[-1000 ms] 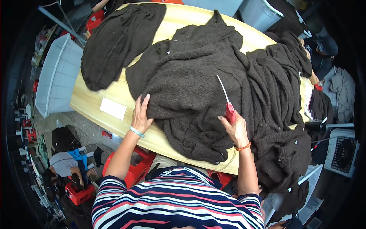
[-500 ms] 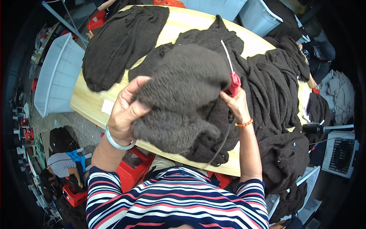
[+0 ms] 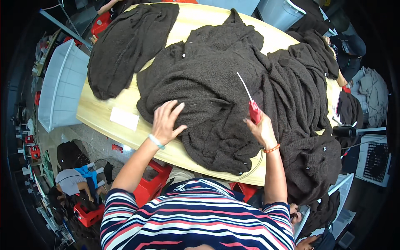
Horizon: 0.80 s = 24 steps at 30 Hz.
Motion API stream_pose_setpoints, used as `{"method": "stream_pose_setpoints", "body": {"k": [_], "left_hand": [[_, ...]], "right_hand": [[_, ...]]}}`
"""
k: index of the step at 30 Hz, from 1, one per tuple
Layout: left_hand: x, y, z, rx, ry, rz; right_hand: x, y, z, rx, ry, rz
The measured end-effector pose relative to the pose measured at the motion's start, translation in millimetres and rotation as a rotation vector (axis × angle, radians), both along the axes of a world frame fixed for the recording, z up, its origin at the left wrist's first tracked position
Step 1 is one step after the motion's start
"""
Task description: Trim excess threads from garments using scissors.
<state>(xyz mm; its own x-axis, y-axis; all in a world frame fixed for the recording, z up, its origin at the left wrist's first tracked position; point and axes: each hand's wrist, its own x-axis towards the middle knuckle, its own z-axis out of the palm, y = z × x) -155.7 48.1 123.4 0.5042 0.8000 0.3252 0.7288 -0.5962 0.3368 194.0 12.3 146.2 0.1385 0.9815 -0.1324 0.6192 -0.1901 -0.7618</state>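
Dark brown knitted garments (image 3: 208, 83) lie in a heap over the middle of the pale wooden table (image 3: 98, 109). My left hand (image 3: 167, 123) rests with fingers apart at the heap's near left edge, fingertips on the knit. My right hand (image 3: 263, 132) is closed around the red handle of a corded tool (image 3: 254, 111). From that handle a long, thin, whitish rod points up and left over the cloth. A cord runs down from near my right wrist. The folds hide how many garments the heap holds.
Another dark knit piece (image 3: 129, 50) lies at the table's far left, near a white card (image 3: 124, 118). Pale plastic bins (image 3: 62, 85) stand left and beyond. Draped knits (image 3: 302, 87) cover the right side. Red stools (image 3: 155, 179) are below the near edge. Other people work around.
The lifted brown knit has come down onto the heap. My left hand has let go of it, moving right and spreading its fingers. My right hand has lowered slightly with the tool.
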Motion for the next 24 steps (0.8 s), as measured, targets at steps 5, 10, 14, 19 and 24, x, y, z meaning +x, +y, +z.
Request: {"method": "stream_pose_setpoints", "body": {"k": [5,10,14,19,24], "left_hand": [[13.4,27.3,-20.6,-0.202,-0.061,0.043],[49.2,45.9,-6.7,-0.091,-0.104,-0.106],[104.3,57.3,-14.0,-0.081,-0.055,-0.181],[102.8,84.6,-40.6,-0.524,-0.199,0.081],[82.0,93.6,-59.9,-0.683,-0.235,0.146]], "right_hand": [[-3.0,-35.7,9.8,-0.072,-0.079,0.006],[-4.2,-69.0,31.3,-0.195,-0.244,0.158],[-10.6,-78.4,29.0,-0.195,-0.276,0.183],[-18.7,-73.7,31.6,-0.178,-0.282,0.169],[-36.1,-63.2,36.0,-0.168,-0.224,0.274]]}}
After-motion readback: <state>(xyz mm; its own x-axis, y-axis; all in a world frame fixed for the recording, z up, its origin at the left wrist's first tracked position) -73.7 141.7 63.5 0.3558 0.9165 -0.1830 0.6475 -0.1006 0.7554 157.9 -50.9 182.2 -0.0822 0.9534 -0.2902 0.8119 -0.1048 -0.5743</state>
